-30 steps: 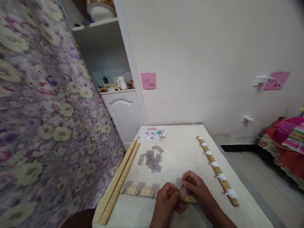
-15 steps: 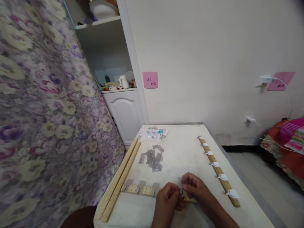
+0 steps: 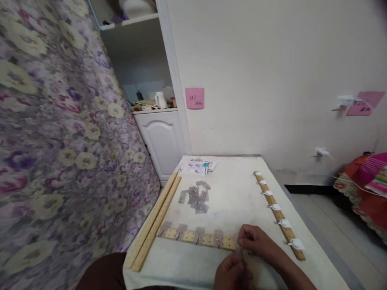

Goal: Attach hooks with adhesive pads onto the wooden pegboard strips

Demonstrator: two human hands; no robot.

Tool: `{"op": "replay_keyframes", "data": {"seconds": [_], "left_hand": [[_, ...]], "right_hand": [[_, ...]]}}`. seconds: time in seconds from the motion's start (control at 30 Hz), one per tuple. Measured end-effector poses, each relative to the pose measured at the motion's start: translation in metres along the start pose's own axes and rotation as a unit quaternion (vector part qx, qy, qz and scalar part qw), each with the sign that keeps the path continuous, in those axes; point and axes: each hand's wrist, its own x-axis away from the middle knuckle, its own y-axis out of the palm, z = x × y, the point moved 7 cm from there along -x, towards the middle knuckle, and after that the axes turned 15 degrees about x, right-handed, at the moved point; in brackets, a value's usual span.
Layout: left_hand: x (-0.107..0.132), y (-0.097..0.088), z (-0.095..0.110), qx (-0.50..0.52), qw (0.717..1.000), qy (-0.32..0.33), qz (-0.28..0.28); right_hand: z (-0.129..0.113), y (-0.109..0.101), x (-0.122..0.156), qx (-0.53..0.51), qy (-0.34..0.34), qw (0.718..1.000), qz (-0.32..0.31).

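Note:
A pale wooden strip with holes [image 3: 207, 240] lies across the near part of the table. Several clear square hooks with small metal parts, one of them a clear hook [image 3: 218, 237], sit along it at intervals. Past its right end, my left hand [image 3: 231, 272] and my right hand [image 3: 253, 239] come close together. Both are closed, fingers pinching a small see-through hook [image 3: 238, 251] between them, mostly hidden by the fingertips. Beyond the strip lies a loose pile of clear hooks [image 3: 196, 198].
Two long wooden strips [image 3: 154, 221] lie along the table's left edge. On the right, another strip [image 3: 279, 215] carries several white hooks [image 3: 284, 222]. Packets [image 3: 193, 167] lie at the table's back left. A floral curtain [image 3: 75, 141] hangs at left.
My left hand has moved right and nearer to me, uncovering the strip's right part and another clear hook on it. My right hand has shifted slightly right. The view has tilted a little.

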Motion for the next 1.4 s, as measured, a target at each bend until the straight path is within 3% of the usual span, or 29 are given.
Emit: {"op": "replay_keyframes", "data": {"seconds": [0.43, 0.7, 0.93, 1.4], "left_hand": [[-0.014, -0.007, -0.005, 0.032, 0.999, 0.036, 0.010], [-0.019, -0.014, -0.007, 0.016, 0.998, 0.032, 0.056], [-0.021, -0.012, -0.009, 0.004, 0.996, 0.019, 0.082], [-0.023, -0.010, -0.011, -0.018, 0.991, -0.005, 0.132]], "right_hand": [[0.002, -0.002, -0.002, 0.141, 0.008, 0.990, 0.029], [0.006, -0.003, -0.004, 0.240, 0.015, 0.969, 0.061], [0.016, -0.008, -0.005, 0.342, 0.035, 0.934, 0.096], [0.029, -0.006, -0.010, 0.377, 0.050, 0.919, 0.105]]}}
